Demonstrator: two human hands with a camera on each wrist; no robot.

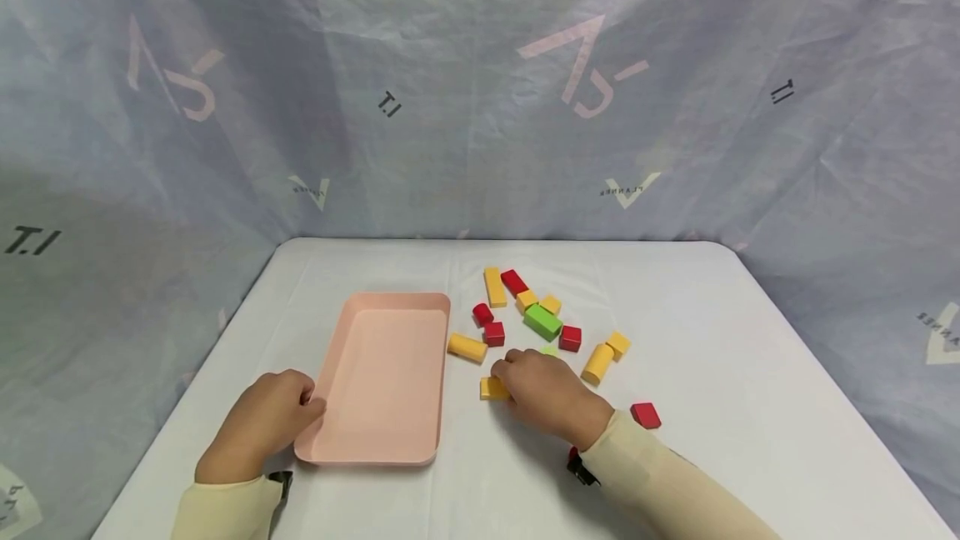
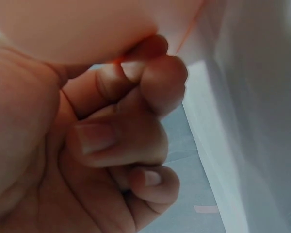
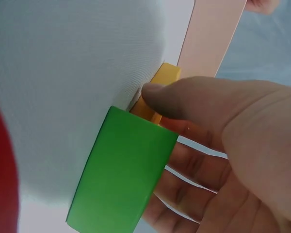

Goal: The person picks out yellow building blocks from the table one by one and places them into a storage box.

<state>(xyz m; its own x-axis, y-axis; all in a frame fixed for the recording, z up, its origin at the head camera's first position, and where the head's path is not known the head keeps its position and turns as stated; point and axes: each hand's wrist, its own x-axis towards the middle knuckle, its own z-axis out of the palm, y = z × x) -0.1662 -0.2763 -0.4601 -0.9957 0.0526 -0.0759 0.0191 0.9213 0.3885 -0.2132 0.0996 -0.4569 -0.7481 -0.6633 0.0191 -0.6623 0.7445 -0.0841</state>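
Note:
My left hand (image 1: 272,415) grips the left side wall of a pink plastic tray (image 1: 438,407). The left wrist view has the fingers curled below the tray's pale underside (image 2: 87,29). Right of the tray, my right hand (image 1: 546,390) pinches a yellow block (image 1: 492,388) low over the table. Its thumb lies on one side of the yellow block (image 3: 166,75), with fingers behind. A green block (image 3: 121,170) stands beside the yellow one, close to the palm; the hand hides most of that spot from the head camera.
Behind the right hand lie a green block (image 1: 543,322), a yellow cylinder (image 1: 467,348), a red cylinder (image 1: 483,315) and several red and yellow blocks. Another yellow cylinder (image 1: 597,364) and a red block (image 1: 646,415) lie to its right. A grey printed curtain (image 1: 465,107) surrounds the white table (image 1: 750,373).

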